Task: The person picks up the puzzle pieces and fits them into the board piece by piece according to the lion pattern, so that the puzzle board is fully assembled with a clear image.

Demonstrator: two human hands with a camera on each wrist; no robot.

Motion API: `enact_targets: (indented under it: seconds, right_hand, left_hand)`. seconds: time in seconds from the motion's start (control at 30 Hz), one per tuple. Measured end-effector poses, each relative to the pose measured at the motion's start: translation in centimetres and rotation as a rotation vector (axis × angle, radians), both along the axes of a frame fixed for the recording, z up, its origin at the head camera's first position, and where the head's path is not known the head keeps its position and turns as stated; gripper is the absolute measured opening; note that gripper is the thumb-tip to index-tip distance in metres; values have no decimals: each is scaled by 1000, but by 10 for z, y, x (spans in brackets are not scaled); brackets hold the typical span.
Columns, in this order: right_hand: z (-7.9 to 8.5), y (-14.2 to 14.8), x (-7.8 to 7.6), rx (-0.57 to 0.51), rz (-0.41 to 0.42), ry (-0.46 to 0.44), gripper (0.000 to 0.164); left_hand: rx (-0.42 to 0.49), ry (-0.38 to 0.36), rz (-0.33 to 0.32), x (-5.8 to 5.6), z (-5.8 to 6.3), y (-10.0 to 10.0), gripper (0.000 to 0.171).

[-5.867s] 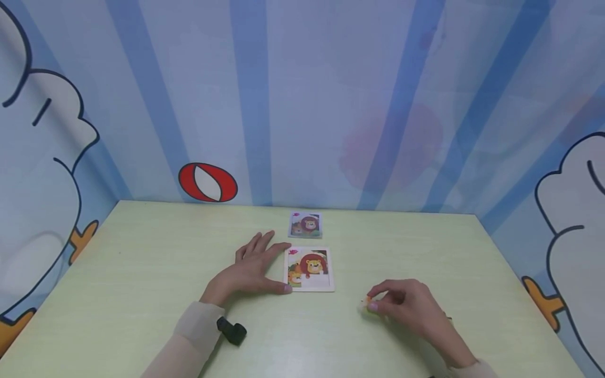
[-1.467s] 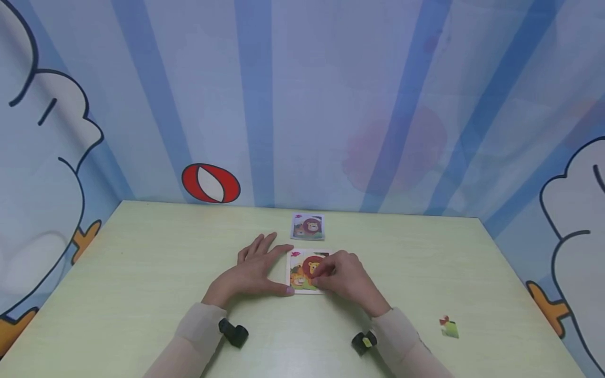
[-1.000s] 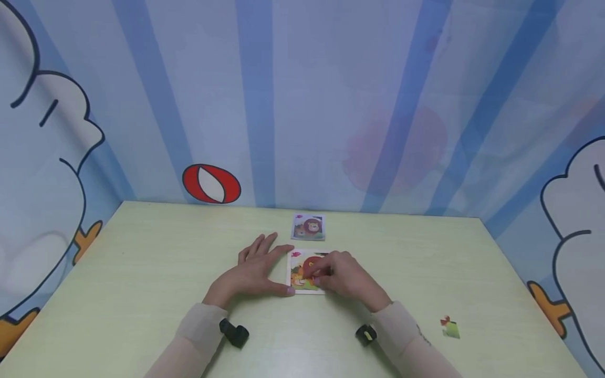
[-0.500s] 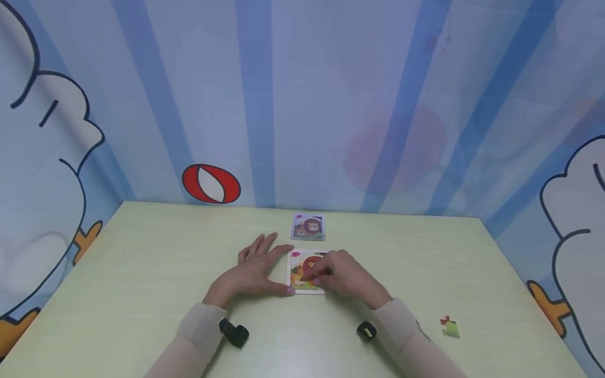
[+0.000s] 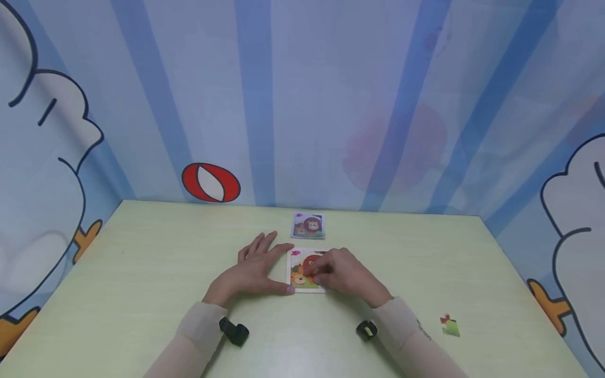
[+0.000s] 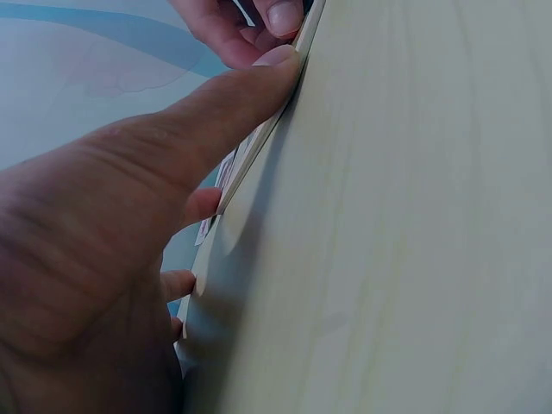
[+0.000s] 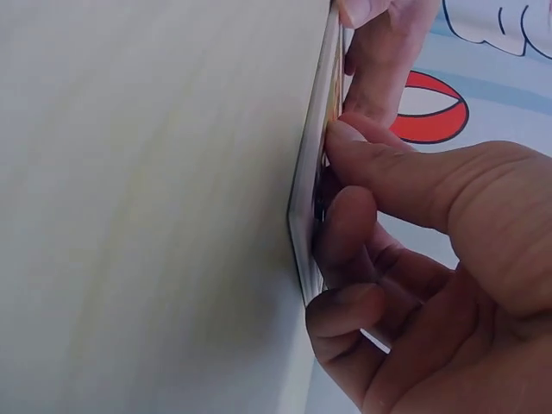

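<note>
A small jigsaw puzzle (image 5: 296, 262) showing a lion and cub lies in a white puzzle tray (image 5: 289, 270) at the table's middle. My left hand (image 5: 252, 270) spreads its fingers at the tray's left side, thumb at the near left corner and index fingertip at the far left corner. Over the tray's right part, my right hand (image 5: 350, 275) has its fingers bent, with thumb and index fingertips on a puzzle piece (image 5: 311, 284) in the lower row. That hand hides the picture's right side. In the right wrist view, the thumb (image 7: 379, 164) meets the picture surface.
A card (image 5: 308, 226) with the same lion picture lies just beyond the tray. One loose green and red puzzle piece (image 5: 450, 326) lies on the table (image 5: 142, 294) at the right. A printed blue curtain (image 5: 302, 105) stands behind the table's far edge.
Since the oldest frame, my right hand has brought a piece from the right to the tray, and the picture's lower row is more filled. Lately its index finger shifts slightly over the picture; the left hand stays.
</note>
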State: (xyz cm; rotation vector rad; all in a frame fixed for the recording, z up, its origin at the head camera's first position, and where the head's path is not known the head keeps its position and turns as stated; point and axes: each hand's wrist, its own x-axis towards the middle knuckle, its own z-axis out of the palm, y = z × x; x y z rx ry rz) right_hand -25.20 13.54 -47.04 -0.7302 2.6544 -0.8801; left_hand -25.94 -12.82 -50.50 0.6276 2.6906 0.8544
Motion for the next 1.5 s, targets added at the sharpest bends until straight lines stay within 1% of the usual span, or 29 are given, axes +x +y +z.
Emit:
enact_targets:
  seconds: [0.13, 0.27, 0.37, 0.5, 0.63, 0.9, 1.07, 1.17, 1.4, 1.5]
  right_hand:
    - [-2, 1, 0, -33, -27, -26, 21]
    - [-3, 4, 1, -84, -38, -53, 24]
    - [-1, 7, 1, -112, -42, -53, 24]
    - [2, 12, 3, -114, -76, -40, 22]
    - [8, 20, 6, -120, -116, -55, 24]
    - [17, 37, 10, -152, -126, -113, 28]
    - [23, 49, 15, -144, -116, -95, 28]
    - [27, 56, 19, -137, -125, -79, 30]
    - [34, 74, 30, -124, -183, -55, 32]
    - [36, 84, 35, -126, -208, -48, 31]
  left_hand:
    - [-23, -16, 2, 1, 4, 1, 102]
    - [-48, -22, 1, 2, 7, 2, 101]
    - [-62, -20, 2, 2, 8, 2, 100]
    - [-62, -21, 6, 2, 8, 3, 100]
    - [-51, -26, 8, 3, 9, 2, 101]
    - [-40, -28, 13, 3, 8, 2, 103]
    - [-22, -31, 3, 4, 9, 2, 103]
    - [-1, -31, 0, 4, 9, 2, 103]
    - [23, -22, 3, 3, 4, 0, 103]
    - [21, -24, 4, 3, 4, 0, 104]
